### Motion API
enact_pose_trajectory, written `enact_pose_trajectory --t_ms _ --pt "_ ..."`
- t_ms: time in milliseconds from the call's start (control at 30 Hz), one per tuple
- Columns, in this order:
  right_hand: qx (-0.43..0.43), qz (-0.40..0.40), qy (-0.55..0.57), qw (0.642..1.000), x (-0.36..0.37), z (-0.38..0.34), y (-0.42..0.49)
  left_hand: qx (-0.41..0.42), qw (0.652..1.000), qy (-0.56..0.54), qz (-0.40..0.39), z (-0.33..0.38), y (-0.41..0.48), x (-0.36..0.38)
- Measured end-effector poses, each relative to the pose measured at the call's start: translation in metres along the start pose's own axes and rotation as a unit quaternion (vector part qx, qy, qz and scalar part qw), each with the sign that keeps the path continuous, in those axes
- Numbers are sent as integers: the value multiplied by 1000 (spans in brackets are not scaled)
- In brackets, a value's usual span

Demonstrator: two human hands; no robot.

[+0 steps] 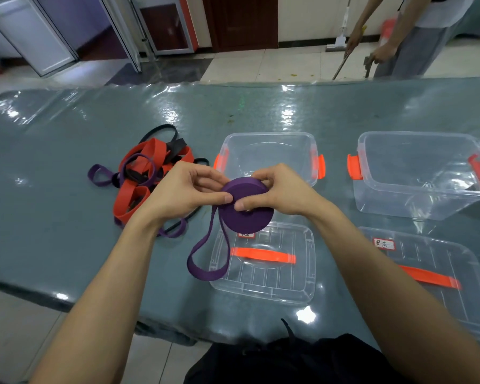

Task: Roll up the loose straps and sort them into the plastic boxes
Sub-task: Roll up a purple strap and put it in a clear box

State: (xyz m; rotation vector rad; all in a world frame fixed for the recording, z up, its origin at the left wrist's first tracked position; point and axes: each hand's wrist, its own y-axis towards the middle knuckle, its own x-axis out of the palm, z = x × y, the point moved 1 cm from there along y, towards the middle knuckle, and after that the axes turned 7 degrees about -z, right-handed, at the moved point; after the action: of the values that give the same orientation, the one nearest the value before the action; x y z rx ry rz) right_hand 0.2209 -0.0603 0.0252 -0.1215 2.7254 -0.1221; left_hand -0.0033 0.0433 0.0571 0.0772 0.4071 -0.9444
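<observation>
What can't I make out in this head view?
Head view:
- Left lid: its label mostly covered by the purple strap roll.
- Right box and right lid: cut off by the right edge.
- Strap pile: tangled, partly behind the left hand; count unclear.
- Roll's centre: under the right hand's thumb.

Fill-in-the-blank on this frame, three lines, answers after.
1. The left hand and right hand grip a ____ strap roll.
2. The table bears ____ clear boxes.
3. The loose strap pile lies ____ of the clear boxes.
Answers: purple; two; left.
</observation>
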Motion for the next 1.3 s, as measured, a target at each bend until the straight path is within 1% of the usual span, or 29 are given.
enact_pose_trajectory --t_ms 67,100,167,300,400,467,533,667,833,1033,1300 --pt "-1 1 126 992 -5 6 -4 -7 1000 -11 22 -4 -1 -5" --pt "-9 9 167 986 -6 10 -6 -11 999 -19 34 -6 -2 -8" --pt "-15 29 202 979 -4 15 -8 -18 999 -30 37 -9 -3 -9" --pt "-20 57 203 977 1 19 -7 -14 998 -40 39 -10 -1 -7" --pt "-30 24 199 979 -2 20 -6 -15 998 -43 49 -12 1 -12" --pt "-16 2 172 985 -4 21 -5 -16 998 -43 48 -13 2 -15" --pt "-11 -3 161 987 -4 24 -3 -16 998 -45 45 -13 2 -17" --pt "-19 8 178 984 -1 26 -1 -12 997 -59 44 -14 3 -20" --pt "-12 -21 195 981 1 28 -1 -17 997 -66 44 -17 3 -22" --pt "-10 -9 243 970 11 25 5 -8 997 -59 48 -15 6 -18" --pt "-35 74 293 953 10 26 6 19 991 -120 49 -8 10 -13"
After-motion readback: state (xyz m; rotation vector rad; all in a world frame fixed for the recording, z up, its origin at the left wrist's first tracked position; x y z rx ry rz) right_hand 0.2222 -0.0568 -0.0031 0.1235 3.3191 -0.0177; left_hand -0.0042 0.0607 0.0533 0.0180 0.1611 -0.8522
